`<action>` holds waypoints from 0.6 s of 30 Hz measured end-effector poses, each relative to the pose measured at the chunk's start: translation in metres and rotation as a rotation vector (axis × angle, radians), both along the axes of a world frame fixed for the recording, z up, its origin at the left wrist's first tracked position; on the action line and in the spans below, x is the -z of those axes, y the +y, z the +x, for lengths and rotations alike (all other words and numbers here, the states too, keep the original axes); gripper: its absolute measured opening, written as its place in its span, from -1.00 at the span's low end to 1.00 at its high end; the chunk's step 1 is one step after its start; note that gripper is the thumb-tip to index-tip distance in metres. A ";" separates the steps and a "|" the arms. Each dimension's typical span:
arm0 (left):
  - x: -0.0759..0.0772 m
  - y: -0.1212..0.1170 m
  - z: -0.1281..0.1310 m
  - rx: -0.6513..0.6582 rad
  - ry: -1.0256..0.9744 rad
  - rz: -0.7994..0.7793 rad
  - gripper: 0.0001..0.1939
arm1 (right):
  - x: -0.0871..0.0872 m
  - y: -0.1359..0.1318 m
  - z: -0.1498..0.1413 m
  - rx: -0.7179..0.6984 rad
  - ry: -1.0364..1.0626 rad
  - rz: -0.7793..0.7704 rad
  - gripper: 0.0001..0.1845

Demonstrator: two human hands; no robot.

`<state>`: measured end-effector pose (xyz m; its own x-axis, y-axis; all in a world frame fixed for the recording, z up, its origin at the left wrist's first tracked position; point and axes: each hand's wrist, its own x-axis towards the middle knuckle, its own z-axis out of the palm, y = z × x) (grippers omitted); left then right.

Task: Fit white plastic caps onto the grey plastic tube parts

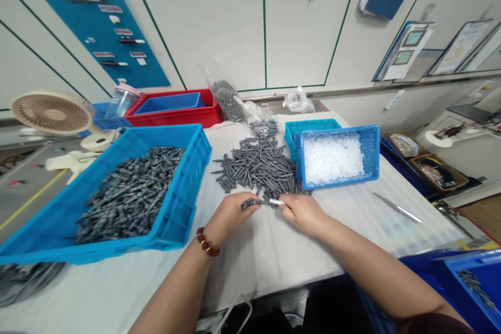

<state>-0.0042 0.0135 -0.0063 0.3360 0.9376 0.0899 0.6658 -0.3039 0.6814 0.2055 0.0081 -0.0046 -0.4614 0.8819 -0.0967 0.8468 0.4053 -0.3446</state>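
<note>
My left hand (230, 214), with a beaded bracelet at its wrist, is closed on a dark grey ribbed plastic part (250, 202). My right hand (304, 213) is closed on a short silvery rod (276, 202), whose other end is hidden in the fingers. The rod's tip meets the grey part end to end between the hands; whether it goes inside is too small to tell. Just beyond the fingers lies a loose pile of similar slim grey parts (262, 167). A tilted blue bin of small white translucent pieces (332, 156) is beyond my right hand.
At left, a large blue crate (191, 167) holds many dark grey parts. Metal tweezers (397, 207) lie at right. Behind are a teal bin (313, 125), plastic bags (260, 117), a red bin (172, 120) and a fan (52, 112). Another blue bin (477, 266) is at lower right.
</note>
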 end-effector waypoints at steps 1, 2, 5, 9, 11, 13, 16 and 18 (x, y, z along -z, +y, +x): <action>0.000 0.000 0.001 0.010 -0.002 -0.004 -0.87 | 0.000 -0.001 -0.001 -0.016 -0.019 -0.001 -0.78; 0.000 -0.001 0.002 0.019 -0.005 -0.009 -0.88 | 0.000 -0.001 -0.002 -0.034 -0.038 -0.005 -0.79; 0.000 -0.002 0.005 0.044 -0.022 -0.053 -0.87 | -0.001 -0.004 -0.005 -0.085 -0.081 -0.015 -0.80; 0.000 -0.003 0.010 0.008 -0.077 -0.133 -0.86 | -0.001 -0.005 -0.006 -0.101 -0.075 -0.001 -0.80; 0.000 -0.004 0.011 -0.017 -0.096 -0.164 -0.84 | -0.002 -0.005 -0.006 -0.078 -0.073 0.001 -0.77; -0.001 -0.006 0.012 -0.011 -0.117 -0.178 -0.81 | -0.003 -0.006 -0.007 -0.043 -0.089 -0.005 -0.71; 0.000 -0.008 0.013 0.026 -0.143 -0.188 -0.80 | -0.004 -0.007 -0.007 -0.001 -0.113 -0.002 -0.62; 0.001 -0.008 0.014 0.038 -0.149 -0.201 -0.79 | -0.003 -0.007 -0.008 0.017 -0.123 0.005 -0.57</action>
<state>0.0098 0.0051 -0.0076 0.3686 0.9284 -0.0464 0.5443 -0.1751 0.8204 0.1980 0.0010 -0.0012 -0.4310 0.8903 -0.1472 0.8894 0.3916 -0.2357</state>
